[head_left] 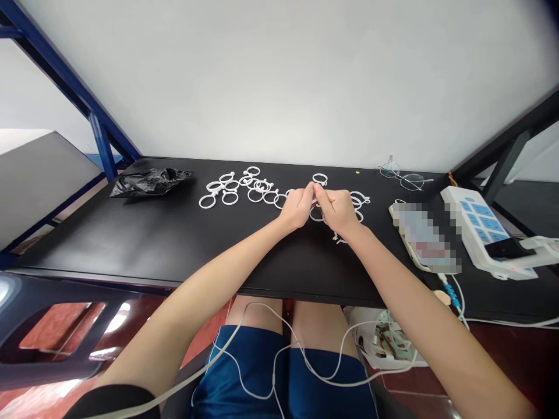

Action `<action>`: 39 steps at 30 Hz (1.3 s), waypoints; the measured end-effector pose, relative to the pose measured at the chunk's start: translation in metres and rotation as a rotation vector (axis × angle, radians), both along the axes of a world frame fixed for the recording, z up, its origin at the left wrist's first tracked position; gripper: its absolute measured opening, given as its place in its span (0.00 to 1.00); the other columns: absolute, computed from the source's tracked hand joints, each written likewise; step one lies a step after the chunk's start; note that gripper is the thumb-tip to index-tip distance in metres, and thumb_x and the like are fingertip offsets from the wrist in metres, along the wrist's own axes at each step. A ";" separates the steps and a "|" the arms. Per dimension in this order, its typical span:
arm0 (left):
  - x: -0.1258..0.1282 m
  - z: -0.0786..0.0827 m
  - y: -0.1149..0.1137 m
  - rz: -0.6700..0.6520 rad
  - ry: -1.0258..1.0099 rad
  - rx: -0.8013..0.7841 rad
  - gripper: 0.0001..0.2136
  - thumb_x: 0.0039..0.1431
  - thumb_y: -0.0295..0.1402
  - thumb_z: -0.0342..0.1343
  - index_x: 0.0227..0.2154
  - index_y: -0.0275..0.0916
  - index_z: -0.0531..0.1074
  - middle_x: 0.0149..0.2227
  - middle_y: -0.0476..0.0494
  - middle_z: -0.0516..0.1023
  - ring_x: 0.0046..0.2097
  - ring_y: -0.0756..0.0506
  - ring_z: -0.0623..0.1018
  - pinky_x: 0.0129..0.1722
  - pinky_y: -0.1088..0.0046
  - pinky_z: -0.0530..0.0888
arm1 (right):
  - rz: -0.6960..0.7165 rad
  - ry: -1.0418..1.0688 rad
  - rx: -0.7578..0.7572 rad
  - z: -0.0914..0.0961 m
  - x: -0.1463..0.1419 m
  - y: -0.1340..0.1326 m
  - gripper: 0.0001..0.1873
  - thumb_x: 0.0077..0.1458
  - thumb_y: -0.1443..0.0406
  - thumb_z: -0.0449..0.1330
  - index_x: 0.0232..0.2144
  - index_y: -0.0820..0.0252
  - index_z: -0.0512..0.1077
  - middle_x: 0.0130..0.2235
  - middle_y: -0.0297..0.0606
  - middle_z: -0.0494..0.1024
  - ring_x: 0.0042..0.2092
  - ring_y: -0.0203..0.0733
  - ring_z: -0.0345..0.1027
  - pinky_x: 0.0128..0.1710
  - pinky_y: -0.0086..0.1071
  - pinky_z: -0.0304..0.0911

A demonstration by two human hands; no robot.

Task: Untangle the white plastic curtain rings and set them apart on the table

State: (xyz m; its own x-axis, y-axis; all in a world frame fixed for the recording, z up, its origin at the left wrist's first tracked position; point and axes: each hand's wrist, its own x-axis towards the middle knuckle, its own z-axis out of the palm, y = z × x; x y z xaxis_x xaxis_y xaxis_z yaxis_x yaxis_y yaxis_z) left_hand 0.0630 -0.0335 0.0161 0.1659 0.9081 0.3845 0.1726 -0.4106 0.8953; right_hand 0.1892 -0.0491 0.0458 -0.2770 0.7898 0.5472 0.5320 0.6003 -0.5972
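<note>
My left hand (pixel 297 208) and my right hand (pixel 338 210) meet over the middle of the table, both closed, thumbs and fingertips pressed together. Between them they pinch a white curtain ring (pixel 314 202), mostly covered by the fingers. Just beyond the fingertips another white ring (pixel 320 175) shows; whether it touches them I cannot tell. To the left of my left hand lie several loose white rings (pixel 230 203) with small eyelets, some overlapping. More white rings (pixel 358 194) lie around and partly behind my right hand.
A crumpled black plastic bag (pixel 152 183) lies at the left of the black table (pixel 174 238). At the right are eyeglasses (pixel 411 181), a phone (pixel 421 238) on a cable and a white power strip (pixel 484 227). A white cable (pixel 305 364) hangs across my lap.
</note>
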 end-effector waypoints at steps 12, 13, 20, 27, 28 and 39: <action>0.000 0.001 0.000 0.004 0.018 0.012 0.25 0.67 0.45 0.35 0.15 0.39 0.51 0.16 0.51 0.56 0.22 0.52 0.58 0.24 0.72 0.56 | 0.006 0.002 0.012 -0.001 0.000 0.000 0.34 0.64 0.49 0.44 0.13 0.61 0.66 0.14 0.34 0.66 0.18 0.32 0.58 0.22 0.29 0.52; 0.000 0.001 0.000 0.002 0.017 0.011 0.25 0.67 0.45 0.35 0.15 0.39 0.51 0.16 0.51 0.55 0.22 0.52 0.58 0.24 0.72 0.56 | 0.008 0.006 0.010 -0.001 0.000 0.000 0.34 0.64 0.49 0.44 0.13 0.61 0.66 0.14 0.34 0.66 0.18 0.32 0.58 0.22 0.29 0.52; 0.000 0.002 -0.001 0.004 0.014 -0.005 0.25 0.67 0.45 0.35 0.16 0.39 0.52 0.16 0.51 0.56 0.22 0.52 0.58 0.25 0.72 0.56 | -0.002 -0.008 0.017 0.000 0.000 0.000 0.34 0.64 0.48 0.43 0.13 0.61 0.66 0.14 0.34 0.67 0.18 0.32 0.58 0.22 0.29 0.52; -0.001 0.003 -0.001 0.007 0.020 -0.001 0.24 0.67 0.43 0.35 0.15 0.39 0.51 0.15 0.51 0.56 0.22 0.52 0.58 0.25 0.72 0.56 | -0.001 -0.014 0.030 -0.001 0.000 0.000 0.34 0.64 0.49 0.43 0.14 0.61 0.67 0.15 0.34 0.67 0.19 0.33 0.59 0.22 0.29 0.53; -0.001 0.002 -0.001 0.006 0.019 -0.002 0.24 0.67 0.43 0.35 0.15 0.39 0.51 0.15 0.51 0.56 0.22 0.52 0.58 0.25 0.72 0.56 | -0.002 -0.015 0.028 -0.002 0.000 0.000 0.34 0.64 0.49 0.43 0.14 0.61 0.68 0.15 0.34 0.67 0.19 0.33 0.59 0.22 0.29 0.53; -0.002 0.007 -0.003 0.013 0.053 0.014 0.24 0.67 0.41 0.35 0.15 0.39 0.51 0.15 0.51 0.56 0.22 0.52 0.57 0.25 0.71 0.55 | 0.010 -0.015 0.054 -0.002 0.001 0.001 0.34 0.64 0.49 0.43 0.13 0.61 0.66 0.16 0.35 0.69 0.19 0.33 0.59 0.23 0.29 0.53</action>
